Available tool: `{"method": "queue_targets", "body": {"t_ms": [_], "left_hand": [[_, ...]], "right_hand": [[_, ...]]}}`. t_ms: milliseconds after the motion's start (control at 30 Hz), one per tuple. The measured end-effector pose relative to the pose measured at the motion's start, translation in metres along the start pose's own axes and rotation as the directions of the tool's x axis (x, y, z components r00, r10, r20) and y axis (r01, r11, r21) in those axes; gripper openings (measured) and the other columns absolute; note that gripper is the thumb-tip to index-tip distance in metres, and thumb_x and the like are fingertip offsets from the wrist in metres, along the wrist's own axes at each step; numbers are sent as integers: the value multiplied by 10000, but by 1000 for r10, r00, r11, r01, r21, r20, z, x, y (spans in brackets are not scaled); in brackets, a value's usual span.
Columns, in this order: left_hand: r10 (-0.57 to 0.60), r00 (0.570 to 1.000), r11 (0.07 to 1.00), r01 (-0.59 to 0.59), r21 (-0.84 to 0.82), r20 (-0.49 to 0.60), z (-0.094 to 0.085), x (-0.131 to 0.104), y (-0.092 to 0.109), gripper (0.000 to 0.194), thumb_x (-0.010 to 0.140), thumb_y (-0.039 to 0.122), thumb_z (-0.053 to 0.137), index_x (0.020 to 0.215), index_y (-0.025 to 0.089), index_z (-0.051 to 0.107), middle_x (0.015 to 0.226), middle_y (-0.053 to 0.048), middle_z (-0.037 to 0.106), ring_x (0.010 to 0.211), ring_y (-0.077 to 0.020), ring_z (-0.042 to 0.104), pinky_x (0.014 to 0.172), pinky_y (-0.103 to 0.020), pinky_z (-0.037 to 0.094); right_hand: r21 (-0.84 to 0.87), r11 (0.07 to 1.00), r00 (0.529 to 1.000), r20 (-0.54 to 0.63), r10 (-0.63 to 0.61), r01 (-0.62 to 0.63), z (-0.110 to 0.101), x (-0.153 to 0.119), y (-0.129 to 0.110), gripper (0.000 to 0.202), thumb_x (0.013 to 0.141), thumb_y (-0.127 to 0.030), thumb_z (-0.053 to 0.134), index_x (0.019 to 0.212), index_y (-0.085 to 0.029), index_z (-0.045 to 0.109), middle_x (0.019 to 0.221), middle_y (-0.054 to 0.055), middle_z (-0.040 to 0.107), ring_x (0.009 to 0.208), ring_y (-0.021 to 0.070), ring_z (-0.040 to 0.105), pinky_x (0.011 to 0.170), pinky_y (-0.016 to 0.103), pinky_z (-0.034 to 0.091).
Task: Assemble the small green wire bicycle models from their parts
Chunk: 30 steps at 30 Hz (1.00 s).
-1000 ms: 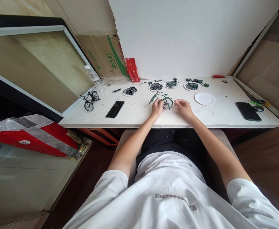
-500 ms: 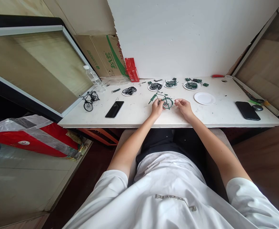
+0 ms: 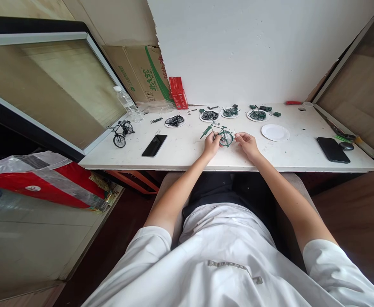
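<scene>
A green model bicycle (image 3: 225, 138) is gripped in my left hand (image 3: 211, 144) near the front edge of the white table. One spoked wheel shows on its right side; the part of it under my fingers is hidden. Just to the right, my right hand (image 3: 245, 141) has its thumb and fingertips pinched together close to that wheel. Whatever sits in the pinch is too small to make out. Behind my hands stand white plates holding green bicycle parts (image 3: 257, 115) and black bicycle parts (image 3: 210, 115).
At the left stands a black model bicycle (image 3: 120, 133) near a water bottle (image 3: 128, 105). A phone (image 3: 154, 145) lies left of my hands. To the right are a bare white plate (image 3: 275, 132), a black phone-like slab (image 3: 333, 149) and a mouse (image 3: 346, 146). A red box (image 3: 178, 93) stands behind.
The whole view has shifted slightly. Both hands and the green model bicycle keep nearly the same position to each other.
</scene>
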<state>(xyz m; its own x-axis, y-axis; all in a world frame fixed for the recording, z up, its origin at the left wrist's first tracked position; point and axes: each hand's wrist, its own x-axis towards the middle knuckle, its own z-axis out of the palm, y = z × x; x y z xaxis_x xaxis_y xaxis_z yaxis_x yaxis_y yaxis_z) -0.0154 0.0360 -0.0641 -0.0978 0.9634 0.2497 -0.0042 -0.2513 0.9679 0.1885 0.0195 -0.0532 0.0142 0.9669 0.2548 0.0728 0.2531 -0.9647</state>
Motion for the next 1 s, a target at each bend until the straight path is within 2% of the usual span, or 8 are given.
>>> {"method": "queue_targets", "body": {"t_ms": [500, 733, 1000], "left_hand": [[6, 1000, 1000, -6, -16, 7, -1, 5, -8, 172, 965, 339, 696, 892, 212, 606, 819, 16, 648, 520, -120, 629, 524, -254, 457], [26, 1000, 999, -26, -25, 6, -1, 7, -11, 167, 955, 342, 684, 882, 214, 605, 817, 13, 643, 523, -118, 620, 521, -261, 471], [18, 1000, 999, -18, -31, 7, -1, 7, -11, 154, 950, 324, 698, 883, 211, 617, 810, 14, 641, 518, -111, 584, 531, -269, 483]], "right_hand": [[23, 1000, 1000, -3, 10, -10, 0, 2, 4, 668, 750, -866, 831, 964, -239, 745, 956, 72, 785, 964, 246, 727, 794, 361, 580], [27, 1000, 1000, 18, -3, 2, 2, 1, 5, 567, 772, -749, 881, 973, -238, 740, 983, 75, 788, 942, 239, 735, 777, 359, 610], [33, 999, 1000, 26, -10, 9, 3, 4, 11, 552, 763, -723, 882, 970, -233, 733, 950, 75, 786, 886, 226, 727, 747, 352, 597]]}}
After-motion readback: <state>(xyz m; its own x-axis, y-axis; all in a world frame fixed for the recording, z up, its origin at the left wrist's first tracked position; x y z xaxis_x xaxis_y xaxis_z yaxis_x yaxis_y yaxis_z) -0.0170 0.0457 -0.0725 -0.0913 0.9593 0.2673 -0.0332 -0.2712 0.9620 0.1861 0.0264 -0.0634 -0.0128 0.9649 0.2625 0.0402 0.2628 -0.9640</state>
